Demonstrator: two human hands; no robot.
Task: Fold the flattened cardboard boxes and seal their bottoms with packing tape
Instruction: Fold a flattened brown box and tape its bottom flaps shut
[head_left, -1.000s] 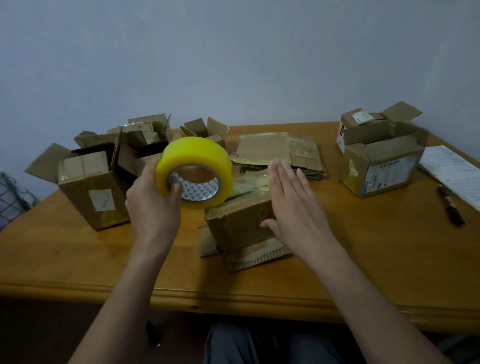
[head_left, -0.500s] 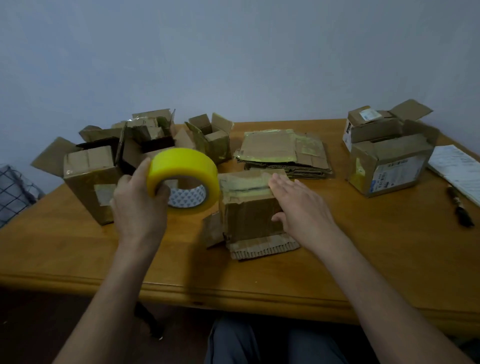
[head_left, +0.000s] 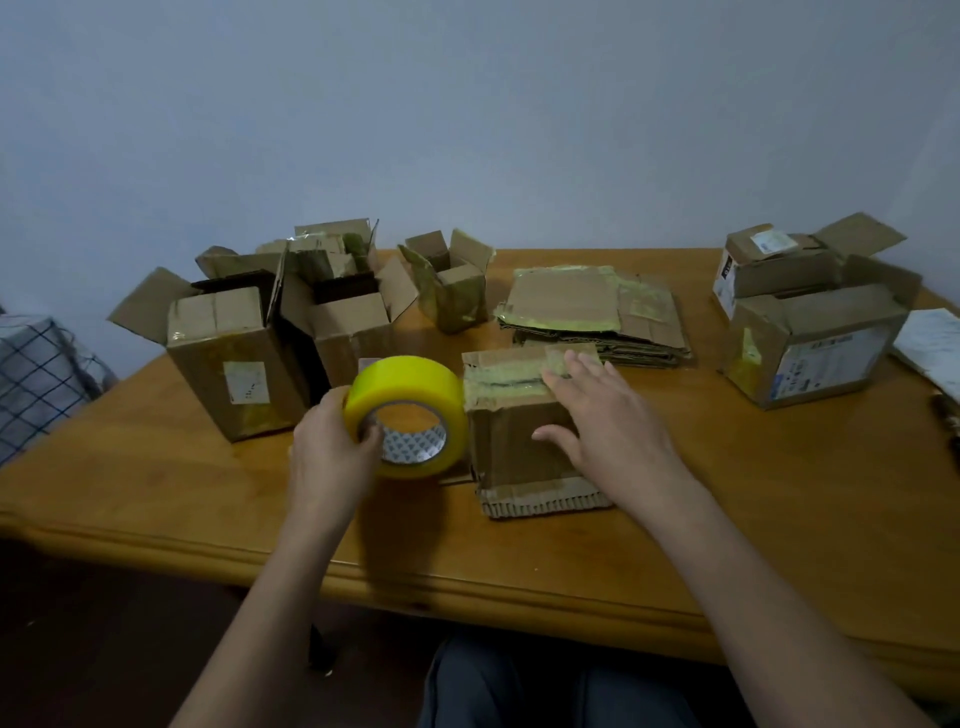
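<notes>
Yellow packing-tape roll (head_left: 407, 415), clamped in left hand (head_left: 332, 452), now lowered beside small brown upturned cardboard box (head_left: 519, 415) near bench (head_left: 156, 483) front edge, flat right hand (head_left: 608, 415) steadying: bottom-seam taping imminent.

At frame centre you had a matt brown cardboard box (head_left: 519, 421), its seam under shiny tape and its corrugated bottom edge rough. Left of it, the yellow plastic tape roll (head_left: 408, 415) looked glossy. The wooden table (head_left: 727, 493) showed a smooth sheen.
</notes>
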